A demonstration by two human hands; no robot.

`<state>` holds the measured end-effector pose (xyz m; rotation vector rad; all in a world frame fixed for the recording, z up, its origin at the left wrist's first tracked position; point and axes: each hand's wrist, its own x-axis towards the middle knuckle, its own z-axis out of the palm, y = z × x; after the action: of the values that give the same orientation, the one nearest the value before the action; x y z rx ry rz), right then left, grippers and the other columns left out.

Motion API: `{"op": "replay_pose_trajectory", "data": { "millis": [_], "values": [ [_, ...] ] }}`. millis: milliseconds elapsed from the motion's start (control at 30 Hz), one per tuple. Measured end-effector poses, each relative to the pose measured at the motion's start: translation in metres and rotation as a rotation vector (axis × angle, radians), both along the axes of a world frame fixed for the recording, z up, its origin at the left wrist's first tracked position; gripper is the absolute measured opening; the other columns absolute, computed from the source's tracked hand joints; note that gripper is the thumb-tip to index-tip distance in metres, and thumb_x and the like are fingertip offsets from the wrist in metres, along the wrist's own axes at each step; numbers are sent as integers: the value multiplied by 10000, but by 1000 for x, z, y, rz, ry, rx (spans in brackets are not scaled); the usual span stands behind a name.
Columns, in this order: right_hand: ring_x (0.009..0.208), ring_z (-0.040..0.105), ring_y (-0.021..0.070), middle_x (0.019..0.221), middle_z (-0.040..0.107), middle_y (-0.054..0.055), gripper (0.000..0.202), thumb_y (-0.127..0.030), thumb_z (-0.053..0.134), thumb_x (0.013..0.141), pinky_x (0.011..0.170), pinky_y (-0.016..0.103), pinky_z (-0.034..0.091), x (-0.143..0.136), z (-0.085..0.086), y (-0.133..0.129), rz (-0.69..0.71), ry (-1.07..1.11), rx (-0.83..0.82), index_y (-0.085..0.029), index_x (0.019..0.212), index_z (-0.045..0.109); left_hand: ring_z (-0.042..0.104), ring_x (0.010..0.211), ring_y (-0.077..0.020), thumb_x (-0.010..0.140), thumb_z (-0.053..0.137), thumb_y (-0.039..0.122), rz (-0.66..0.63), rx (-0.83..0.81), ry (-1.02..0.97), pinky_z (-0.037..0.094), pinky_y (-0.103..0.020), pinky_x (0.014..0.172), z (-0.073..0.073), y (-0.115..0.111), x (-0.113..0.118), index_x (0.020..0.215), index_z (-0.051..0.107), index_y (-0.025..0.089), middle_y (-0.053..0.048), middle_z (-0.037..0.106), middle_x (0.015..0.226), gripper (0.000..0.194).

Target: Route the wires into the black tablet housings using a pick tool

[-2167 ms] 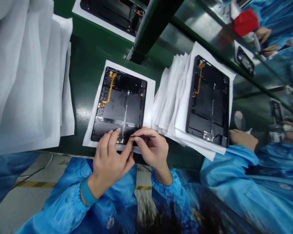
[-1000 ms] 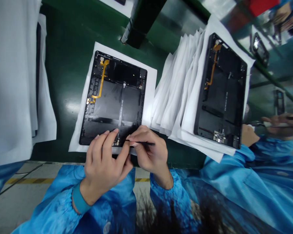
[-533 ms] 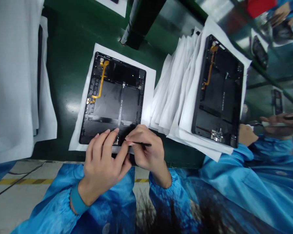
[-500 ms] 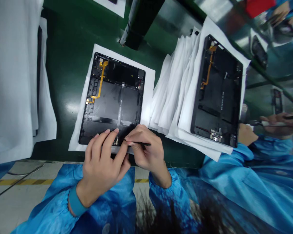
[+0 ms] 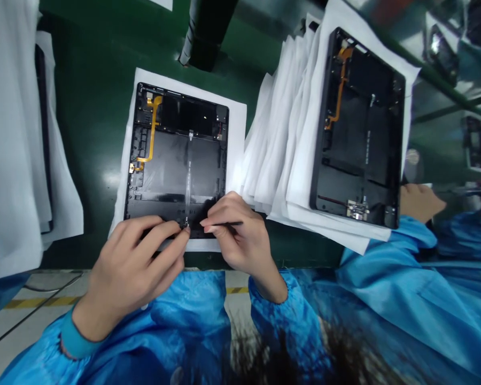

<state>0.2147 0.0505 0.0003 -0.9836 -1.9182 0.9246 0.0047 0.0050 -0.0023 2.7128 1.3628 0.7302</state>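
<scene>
A black tablet housing (image 5: 172, 171) lies open-side up on a white foam sheet (image 5: 237, 128). It has an orange flex cable (image 5: 152, 136) at its left and a narrow grey ribbon (image 5: 188, 182) down the middle. My left hand (image 5: 140, 262) covers the housing's lower left edge, its fingers bent and their tips together at a small connector (image 5: 186, 222) at the ribbon's lower end. What they pinch is too small to name. Just right of it, my right hand (image 5: 242, 235) pinches a thin black stick-like tool (image 5: 230, 223), with its tip near the housing's lower edge.
Right of my work, a second tablet housing (image 5: 353, 149) rests on a leaning stack of white foam sheets (image 5: 280, 139). More white sheets (image 5: 12, 139) stand at the left. A dark post (image 5: 208, 37) rises behind. A co-worker's blue sleeve (image 5: 385, 256) is at the right.
My left hand has shifted left, and its outspread fingers have curled in around the connector. The black tool has moved slightly away from that spot. The camera view has shifted a little.
</scene>
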Motion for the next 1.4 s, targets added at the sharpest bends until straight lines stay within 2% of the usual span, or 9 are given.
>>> {"op": "replay_pose_trajectory", "data": {
  "millis": [167, 300, 600, 933, 1067, 1400],
  "values": [
    [793, 612, 185, 787, 664, 12, 162, -118, 545, 959, 759, 372, 499, 3, 0, 2, 2, -16, 12, -235, 893, 635, 629, 931, -260, 855, 688, 215, 5, -11, 41, 493, -389, 740, -2, -1, 0, 1233, 638, 195, -64, 734, 1042, 382],
    [811, 606, 194, 790, 647, 15, 159, -125, 537, 962, 777, 385, 497, 8, -2, 4, -8, -11, 31, -241, 902, 629, 626, 927, -263, 863, 645, 191, 5, -20, 35, 473, -392, 721, -1, 0, 0, 1218, 657, 213, -65, 728, 1043, 356],
    [833, 589, 186, 803, 605, 17, 169, -86, 531, 958, 785, 377, 485, 12, -5, 4, -10, 27, 33, -225, 914, 616, 612, 932, -245, 857, 673, 198, 24, 4, 61, 466, -377, 734, 1, 0, 1, 1220, 655, 219, -54, 721, 1044, 365],
    [836, 623, 186, 815, 689, 31, 134, -133, 589, 952, 768, 366, 509, 4, 1, 1, 51, 42, -57, -217, 899, 679, 607, 906, -249, 798, 736, 159, 13, 37, -36, 483, -375, 734, -1, -2, -3, 1120, 675, 186, -60, 726, 992, 329],
    [842, 621, 196, 807, 722, 33, 113, -147, 614, 943, 754, 364, 512, 3, 1, -1, 50, 36, -93, -220, 920, 696, 613, 894, -248, 839, 685, 191, 4, 67, -67, 497, -380, 722, -4, -4, -4, 1093, 679, 198, -56, 732, 984, 254],
    [815, 629, 195, 828, 731, 31, 111, -161, 607, 949, 760, 388, 491, 1, -1, -2, 52, -1, -74, -222, 919, 695, 613, 912, -253, 832, 678, 192, -2, 62, -100, 502, -387, 723, -7, -6, -6, 1070, 687, 216, -57, 729, 983, 240]
  ]
}}
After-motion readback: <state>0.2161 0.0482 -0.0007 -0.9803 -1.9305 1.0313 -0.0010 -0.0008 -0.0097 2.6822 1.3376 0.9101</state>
